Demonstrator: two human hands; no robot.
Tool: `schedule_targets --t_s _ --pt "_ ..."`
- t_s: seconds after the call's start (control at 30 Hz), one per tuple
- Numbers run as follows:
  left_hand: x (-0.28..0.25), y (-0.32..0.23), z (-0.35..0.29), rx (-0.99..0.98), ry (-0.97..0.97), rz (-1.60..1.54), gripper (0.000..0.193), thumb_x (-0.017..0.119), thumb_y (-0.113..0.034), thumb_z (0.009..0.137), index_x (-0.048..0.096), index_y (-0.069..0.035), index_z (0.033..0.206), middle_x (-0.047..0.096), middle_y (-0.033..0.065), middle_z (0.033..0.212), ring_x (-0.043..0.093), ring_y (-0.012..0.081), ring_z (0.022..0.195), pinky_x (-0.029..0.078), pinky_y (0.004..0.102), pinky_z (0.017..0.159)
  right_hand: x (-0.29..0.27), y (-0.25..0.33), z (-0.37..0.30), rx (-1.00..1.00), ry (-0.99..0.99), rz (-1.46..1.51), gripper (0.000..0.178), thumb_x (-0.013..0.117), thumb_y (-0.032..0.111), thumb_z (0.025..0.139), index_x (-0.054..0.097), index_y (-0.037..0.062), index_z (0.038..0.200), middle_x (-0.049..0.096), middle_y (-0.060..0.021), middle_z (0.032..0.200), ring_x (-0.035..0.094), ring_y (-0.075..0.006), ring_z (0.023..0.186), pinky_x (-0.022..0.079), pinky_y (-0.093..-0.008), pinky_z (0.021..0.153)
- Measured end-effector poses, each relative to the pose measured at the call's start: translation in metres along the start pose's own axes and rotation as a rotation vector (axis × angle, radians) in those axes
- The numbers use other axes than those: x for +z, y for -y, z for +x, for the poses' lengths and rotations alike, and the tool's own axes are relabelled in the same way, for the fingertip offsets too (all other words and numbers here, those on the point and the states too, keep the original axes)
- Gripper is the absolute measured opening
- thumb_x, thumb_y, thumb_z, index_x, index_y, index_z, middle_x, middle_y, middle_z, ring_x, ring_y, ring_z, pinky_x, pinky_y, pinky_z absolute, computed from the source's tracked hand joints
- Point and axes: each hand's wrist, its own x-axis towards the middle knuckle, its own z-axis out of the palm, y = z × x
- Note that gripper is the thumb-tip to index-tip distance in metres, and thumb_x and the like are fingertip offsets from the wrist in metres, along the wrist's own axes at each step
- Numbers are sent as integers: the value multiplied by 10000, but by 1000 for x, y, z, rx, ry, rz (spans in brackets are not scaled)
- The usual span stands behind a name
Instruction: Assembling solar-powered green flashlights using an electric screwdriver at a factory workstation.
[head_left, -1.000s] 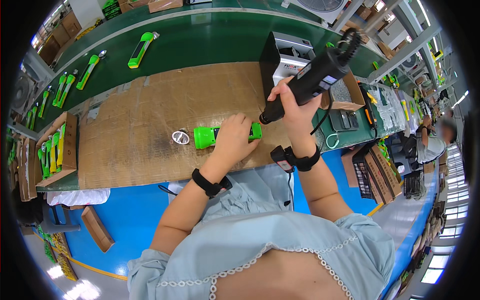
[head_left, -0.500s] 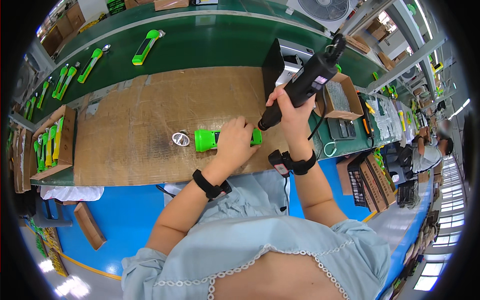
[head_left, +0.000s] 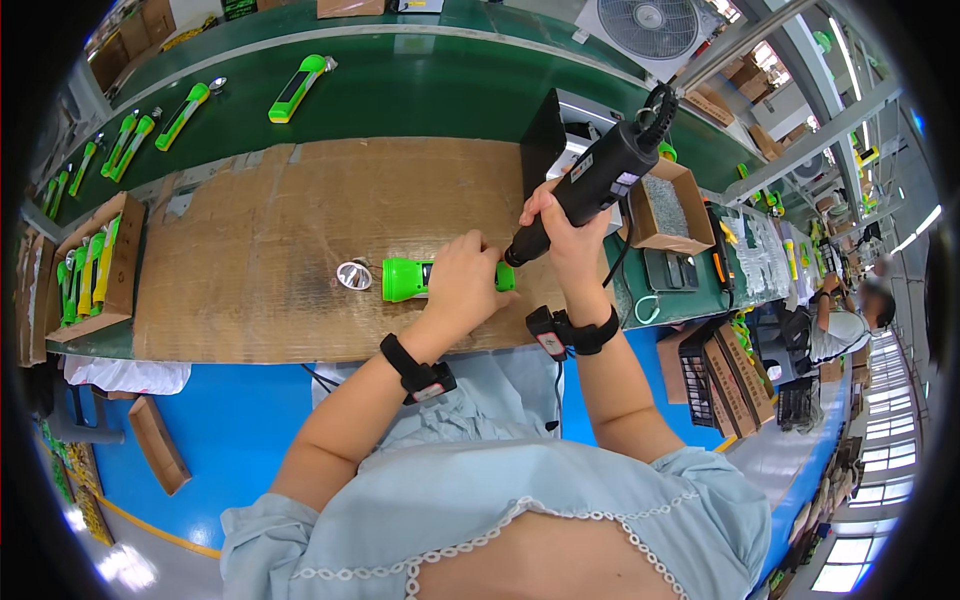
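While the green surface (head_left: 430, 80) runs across the whole bench area, a brown cardboard sheet (head_left: 250, 240) covers much of its near part. To the right, against the sheet's far corner, stands a black and silver machine (head_left: 540, 140). A carton (head_left: 120, 250) at the sheet's left end holds several green and yellow torches (head_left: 104, 268), and more like them lie in a loose row on the green beyond. Right of the machine, an open box (head_left: 665, 243) contains small grey pieces. The thick black driver (head_left: 600, 175) slants down to the left, the fingers of the right hand (head_left: 570, 235) closed around its lower body. Its tip is at the right end of the green torch (head_left: 402, 279); whether they touch cannot be told. That torch lies sideways on the sheet, wide head to the left, gripped from above by the left hand (head_left: 465, 278), its fingers opened only to the torch's width. Just left of the head lies a shiny round reflector (head_left: 354, 275).
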Motion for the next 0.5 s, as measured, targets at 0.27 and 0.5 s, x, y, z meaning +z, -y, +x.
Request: schedule_targets --t_s 0.27,0.5 --pt "2 1 -1 87 30 72 431 773 -278 608 672 -80 978 548 107 969 539 303 920 436 416 793 -40 67 22 -430 -266 -57 451 575 -25 841 350 -43 1232 585 -95 740 590 -166 588 506 -287 587" --pt "-39 8 -7 150 -171 -413 377 710 -51 661 611 -50 1024 537 118 1033 530 304 974 434 369 862 -65 52 69 -414 -388 -181 319 634 -33 794 412 27 1015 582 -79 748 588 -141 561 495 -264 529"
